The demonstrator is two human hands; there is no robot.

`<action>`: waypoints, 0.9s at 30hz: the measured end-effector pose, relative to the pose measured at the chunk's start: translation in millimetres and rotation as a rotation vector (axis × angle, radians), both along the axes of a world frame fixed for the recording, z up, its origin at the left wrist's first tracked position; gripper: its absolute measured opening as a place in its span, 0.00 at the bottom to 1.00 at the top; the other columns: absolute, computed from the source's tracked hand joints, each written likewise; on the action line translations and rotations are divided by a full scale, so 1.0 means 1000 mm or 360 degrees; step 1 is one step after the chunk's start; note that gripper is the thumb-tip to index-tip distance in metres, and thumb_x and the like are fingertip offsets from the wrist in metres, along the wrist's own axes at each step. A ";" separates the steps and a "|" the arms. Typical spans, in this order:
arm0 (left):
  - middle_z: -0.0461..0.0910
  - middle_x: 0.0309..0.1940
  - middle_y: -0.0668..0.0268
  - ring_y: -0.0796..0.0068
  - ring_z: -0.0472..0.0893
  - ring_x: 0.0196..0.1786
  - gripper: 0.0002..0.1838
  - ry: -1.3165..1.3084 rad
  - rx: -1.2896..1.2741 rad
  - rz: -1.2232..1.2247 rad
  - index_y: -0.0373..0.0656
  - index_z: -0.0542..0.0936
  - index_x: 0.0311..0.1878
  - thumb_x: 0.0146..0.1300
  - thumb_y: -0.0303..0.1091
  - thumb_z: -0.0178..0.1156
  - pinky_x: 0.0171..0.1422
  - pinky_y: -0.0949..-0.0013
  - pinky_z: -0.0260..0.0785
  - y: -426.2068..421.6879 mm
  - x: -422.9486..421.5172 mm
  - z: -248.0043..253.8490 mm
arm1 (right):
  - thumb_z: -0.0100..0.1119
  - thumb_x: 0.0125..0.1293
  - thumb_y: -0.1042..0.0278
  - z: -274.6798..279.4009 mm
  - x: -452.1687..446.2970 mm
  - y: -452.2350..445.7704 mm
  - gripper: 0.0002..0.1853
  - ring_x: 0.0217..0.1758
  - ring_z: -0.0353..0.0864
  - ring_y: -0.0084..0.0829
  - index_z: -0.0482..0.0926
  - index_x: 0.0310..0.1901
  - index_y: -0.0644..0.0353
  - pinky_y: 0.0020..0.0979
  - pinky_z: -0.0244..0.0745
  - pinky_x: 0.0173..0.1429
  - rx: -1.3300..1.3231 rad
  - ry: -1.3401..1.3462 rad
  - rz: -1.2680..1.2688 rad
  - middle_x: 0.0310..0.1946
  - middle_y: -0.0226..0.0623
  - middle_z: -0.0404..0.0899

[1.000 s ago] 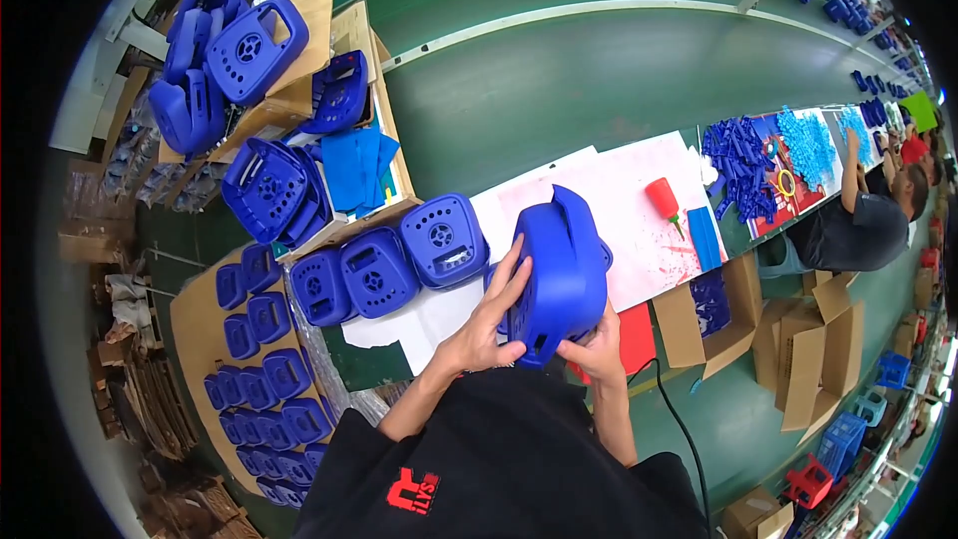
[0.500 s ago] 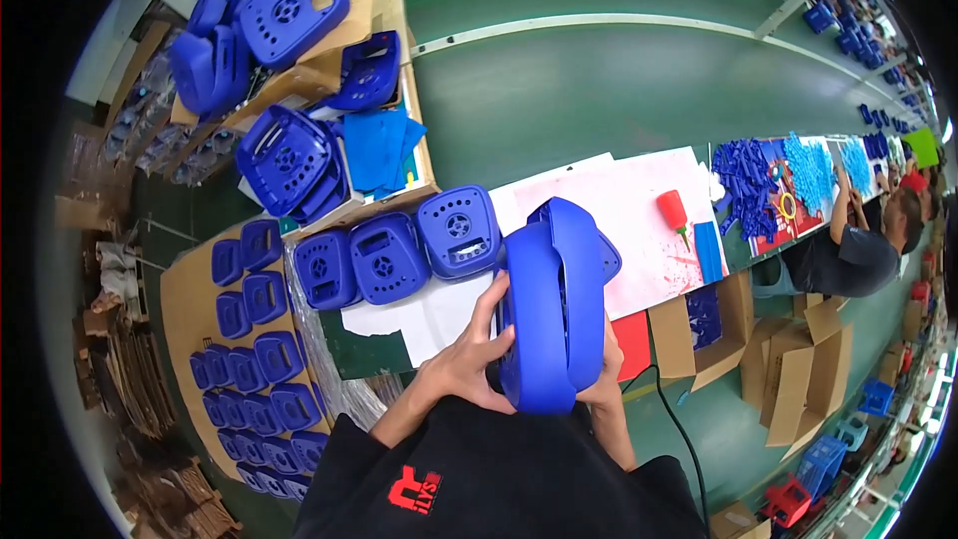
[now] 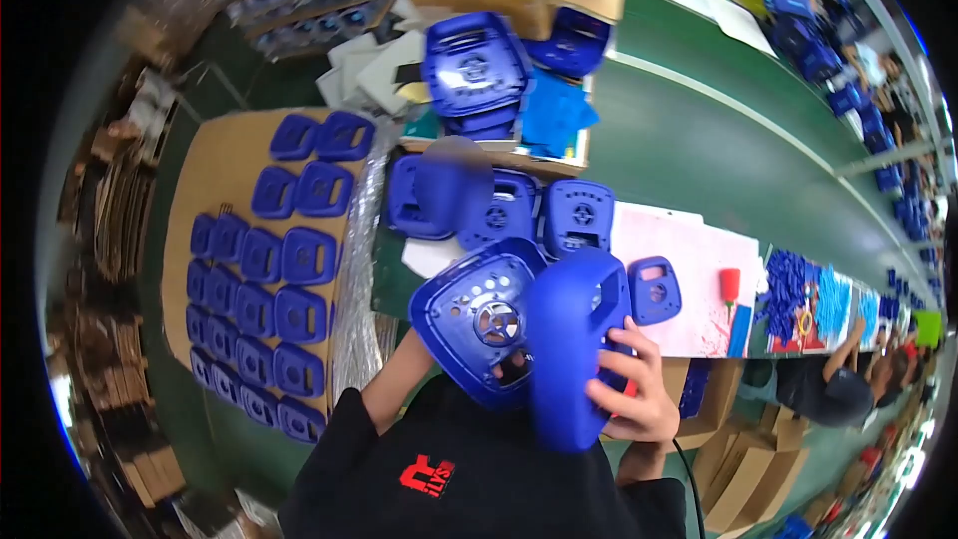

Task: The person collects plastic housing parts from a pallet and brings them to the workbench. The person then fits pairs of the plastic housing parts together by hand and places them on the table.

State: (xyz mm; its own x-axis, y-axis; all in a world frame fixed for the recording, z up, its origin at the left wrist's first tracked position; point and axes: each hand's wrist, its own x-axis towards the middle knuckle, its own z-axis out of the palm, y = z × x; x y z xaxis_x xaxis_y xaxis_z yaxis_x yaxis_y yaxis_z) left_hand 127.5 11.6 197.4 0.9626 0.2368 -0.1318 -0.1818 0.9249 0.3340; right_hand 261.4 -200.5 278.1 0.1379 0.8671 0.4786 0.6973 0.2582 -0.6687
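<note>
A blue plastic housing half (image 3: pixel 469 319) is tilted before my chest, its hollow ribbed inside and round grille facing up. My left forearm (image 3: pixel 397 379) runs behind it; the shell is held up on that side, though the left fingers are hidden. Beside it, a second blue housing half (image 3: pixel 574 359) stands on edge with its smooth outer side toward me. My right hand (image 3: pixel 639 389) wraps its fingers around the right side of this shell, at the handle opening. The two halves are apart at the top and overlap in view lower down.
More housings (image 3: pixel 579 215) line the bench, and one panel (image 3: pixel 655 289) lies on white paper (image 3: pixel 689 240). A red-handled tool (image 3: pixel 730 284) is at right. Cardboard (image 3: pixel 239 125) at left bears rows of panels. A co-worker (image 3: pixel 823 389) sits at right; open cartons (image 3: pixel 748 479) stand below.
The housing held as one piece between both hands has come apart into two halves. The left half has swung open to the left. The view has turned left.
</note>
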 end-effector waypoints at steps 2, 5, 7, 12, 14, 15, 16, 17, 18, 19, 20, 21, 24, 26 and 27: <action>0.63 0.67 0.50 0.58 0.69 0.67 0.51 0.0081 0.0054 0.0088 0.40 0.49 0.74 0.57 0.61 0.60 0.70 0.52 0.61 0.015 -0.036 -0.008 | 0.64 0.47 0.72 0.021 -0.022 0.031 0.29 0.61 0.67 0.46 0.80 0.56 0.40 0.57 0.55 0.70 -0.0345 -0.0361 0.0292 0.54 0.34 0.74; 0.64 0.66 0.50 0.58 0.69 0.66 0.50 0.0219 0.0115 0.0151 0.40 0.51 0.73 0.58 0.61 0.59 0.70 0.52 0.61 0.015 -0.084 -0.022 | 0.64 0.46 0.73 0.020 -0.071 0.075 0.34 0.62 0.67 0.44 0.76 0.60 0.39 0.60 0.54 0.71 -0.0636 -0.0701 0.0588 0.55 0.35 0.72; 0.65 0.66 0.50 0.58 0.70 0.66 0.49 0.0280 0.0170 0.0139 0.40 0.52 0.73 0.58 0.62 0.58 0.70 0.52 0.61 0.022 -0.111 -0.030 | 0.60 0.50 0.75 0.005 -0.102 0.100 0.36 0.63 0.66 0.45 0.71 0.64 0.39 0.60 0.51 0.73 -0.0674 -0.0741 0.0651 0.57 0.36 0.69; 0.66 0.65 0.50 0.58 0.71 0.65 0.47 0.0463 0.0194 0.0083 0.40 0.54 0.72 0.60 0.62 0.56 0.69 0.52 0.62 0.024 -0.204 -0.059 | 0.64 0.48 0.71 -0.016 -0.161 0.143 0.39 0.64 0.65 0.44 0.68 0.66 0.39 0.58 0.52 0.72 -0.0799 -0.0699 0.0812 0.58 0.36 0.67; 0.67 0.64 0.50 0.58 0.71 0.64 0.46 0.0534 0.0188 0.0077 0.40 0.55 0.71 0.60 0.62 0.55 0.69 0.51 0.62 0.014 -0.268 -0.072 | 0.69 0.47 0.61 -0.021 -0.178 0.153 0.40 0.64 0.65 0.44 0.68 0.66 0.40 0.57 0.52 0.72 -0.0833 -0.0812 0.0885 0.59 0.38 0.66; 0.67 0.64 0.50 0.58 0.71 0.64 0.45 0.0570 0.0189 0.0073 0.40 0.56 0.71 0.60 0.62 0.55 0.69 0.51 0.62 0.009 -0.297 -0.078 | 0.69 0.47 0.61 -0.020 -0.185 0.157 0.40 0.64 0.65 0.44 0.68 0.66 0.40 0.57 0.52 0.72 -0.0845 -0.0812 0.0897 0.59 0.38 0.66; 0.68 0.64 0.50 0.57 0.71 0.64 0.45 0.0609 0.0188 0.0068 0.40 0.56 0.71 0.60 0.62 0.54 0.69 0.51 0.63 0.004 -0.320 -0.082 | 0.70 0.47 0.58 -0.019 -0.191 0.161 0.40 0.64 0.65 0.44 0.68 0.66 0.40 0.57 0.52 0.71 -0.0874 -0.0697 0.0935 0.59 0.40 0.66; 0.68 0.63 0.50 0.57 0.72 0.64 0.45 0.0647 0.0186 0.0061 0.40 0.57 0.71 0.61 0.63 0.54 0.69 0.51 0.63 0.000 -0.334 -0.089 | 0.70 0.48 0.54 -0.017 -0.196 0.165 0.39 0.64 0.65 0.44 0.69 0.66 0.41 0.57 0.53 0.71 -0.0903 -0.0581 0.0972 0.60 0.42 0.66; 0.68 0.63 0.50 0.57 0.72 0.63 0.44 0.0682 0.0189 0.0047 0.40 0.57 0.71 0.61 0.63 0.53 0.68 0.51 0.63 0.010 -0.315 -0.094 | 0.71 0.48 0.49 -0.014 -0.197 0.170 0.38 0.64 0.65 0.45 0.72 0.63 0.45 0.53 0.56 0.69 -0.0838 -0.0480 0.0955 0.59 0.46 0.66; 0.69 0.63 0.50 0.57 0.72 0.63 0.44 0.0709 0.0200 0.0028 0.40 0.58 0.71 0.61 0.63 0.53 0.68 0.51 0.63 0.033 -0.271 -0.099 | 0.70 0.50 0.52 -0.017 -0.195 0.174 0.34 0.64 0.65 0.47 0.75 0.61 0.50 0.48 0.59 0.67 -0.0726 -0.0240 0.0901 0.59 0.48 0.65; 0.69 0.63 0.50 0.57 0.72 0.63 0.44 0.0734 0.0206 0.0005 0.39 0.58 0.70 0.61 0.63 0.53 0.68 0.51 0.63 0.050 -0.244 -0.105 | 0.71 0.50 0.53 -0.024 -0.192 0.176 0.34 0.64 0.65 0.47 0.75 0.60 0.53 0.46 0.60 0.67 -0.0653 -0.0085 0.0742 0.59 0.48 0.66; 0.69 0.62 0.50 0.57 0.72 0.63 0.43 0.0755 0.0215 -0.0024 0.39 0.59 0.70 0.62 0.63 0.52 0.68 0.51 0.63 0.057 -0.243 -0.110 | 0.71 0.50 0.54 -0.029 -0.191 0.177 0.33 0.64 0.65 0.48 0.76 0.59 0.55 0.45 0.61 0.66 -0.0576 0.0064 0.0575 0.58 0.49 0.66; 0.70 0.62 0.50 0.57 0.73 0.62 0.42 0.0814 0.0264 -0.0124 0.39 0.60 0.70 0.62 0.63 0.51 0.68 0.51 0.64 0.060 -0.257 -0.127 | 0.72 0.51 0.56 -0.054 -0.199 0.175 0.43 0.63 0.66 0.43 0.64 0.66 0.66 0.38 0.62 0.66 -0.0979 0.0392 -0.0067 0.56 0.50 0.68; 0.71 0.61 0.50 0.57 0.73 0.62 0.42 0.0856 0.0308 -0.0205 0.39 0.61 0.69 0.63 0.63 0.50 0.67 0.50 0.64 0.067 -0.266 -0.139 | 0.68 0.58 0.56 -0.099 -0.201 0.171 0.41 0.60 0.69 0.37 0.60 0.68 0.68 0.34 0.64 0.66 -0.1300 0.1209 0.0044 0.55 0.46 0.71; 0.71 0.61 0.50 0.57 0.74 0.62 0.42 0.0875 0.0325 -0.0242 0.39 0.61 0.69 0.63 0.64 0.50 0.67 0.50 0.64 0.054 -0.275 -0.144 | 0.65 0.61 0.56 -0.121 -0.203 0.168 0.39 0.58 0.72 0.33 0.59 0.67 0.69 0.32 0.66 0.64 -0.1438 0.1794 0.0199 0.53 0.44 0.72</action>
